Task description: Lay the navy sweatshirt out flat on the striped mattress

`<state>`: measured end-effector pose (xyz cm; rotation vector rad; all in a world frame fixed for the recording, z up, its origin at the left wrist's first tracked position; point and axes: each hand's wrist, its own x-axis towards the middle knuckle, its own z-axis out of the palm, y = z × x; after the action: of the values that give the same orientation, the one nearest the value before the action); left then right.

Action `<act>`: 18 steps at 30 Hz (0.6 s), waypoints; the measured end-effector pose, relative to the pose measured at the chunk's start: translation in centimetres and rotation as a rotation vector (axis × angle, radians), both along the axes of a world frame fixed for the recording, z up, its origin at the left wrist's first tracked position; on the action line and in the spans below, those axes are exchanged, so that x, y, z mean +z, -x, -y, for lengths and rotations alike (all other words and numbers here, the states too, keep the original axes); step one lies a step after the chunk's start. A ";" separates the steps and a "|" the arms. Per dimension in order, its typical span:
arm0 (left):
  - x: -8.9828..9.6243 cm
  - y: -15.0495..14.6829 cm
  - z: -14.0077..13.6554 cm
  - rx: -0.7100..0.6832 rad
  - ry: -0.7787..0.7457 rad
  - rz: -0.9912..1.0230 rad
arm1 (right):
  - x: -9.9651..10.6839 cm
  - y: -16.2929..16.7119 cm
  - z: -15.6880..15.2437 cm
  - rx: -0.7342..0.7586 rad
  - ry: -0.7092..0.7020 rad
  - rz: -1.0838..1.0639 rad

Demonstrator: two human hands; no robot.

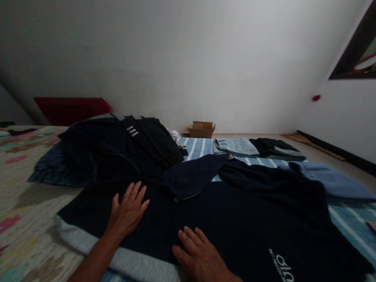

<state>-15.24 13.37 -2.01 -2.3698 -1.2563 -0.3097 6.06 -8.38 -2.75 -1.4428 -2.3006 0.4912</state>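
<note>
A dark navy shirt (235, 219) with a light grey hem band and white lettering is spread out in front of me. My left hand (127, 209) lies flat on its left part, fingers spread. Nearer to me, my right hand (198, 250) rests palm down on the fabric beside the grey band, its fingers stretched out. Neither hand grips anything. One sleeve (196, 176) is folded across the upper middle of the shirt. Behind my left hand, a heap of dark clothes (117, 145) touches the shirt's far edge.
Folded light blue jeans (235, 147) and folded dark clothes (276, 149) lie farther back. A blue folded garment (335, 180) is at the right. Under them is a blue striped sheet (349, 223); a floral cover (26, 203) spreads left. A cardboard box (202, 130) stands by the wall.
</note>
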 end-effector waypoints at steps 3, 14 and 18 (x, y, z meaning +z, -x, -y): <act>0.2 -0.1 0.1 0.000 -0.015 -0.010 | 0.7 -0.1 -0.1 0.018 0.048 -0.029; 1.5 -0.6 0.8 0.031 0.076 0.033 | 1.6 0.0 0.3 -0.013 0.061 -0.047; 3.2 -2.0 2.2 0.091 0.124 0.004 | 2.1 0.0 0.4 0.004 0.099 -0.068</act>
<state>-13.21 11.13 1.16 -2.4061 -1.4188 -0.2140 6.09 -8.79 -0.69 -1.4445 -2.2544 0.6540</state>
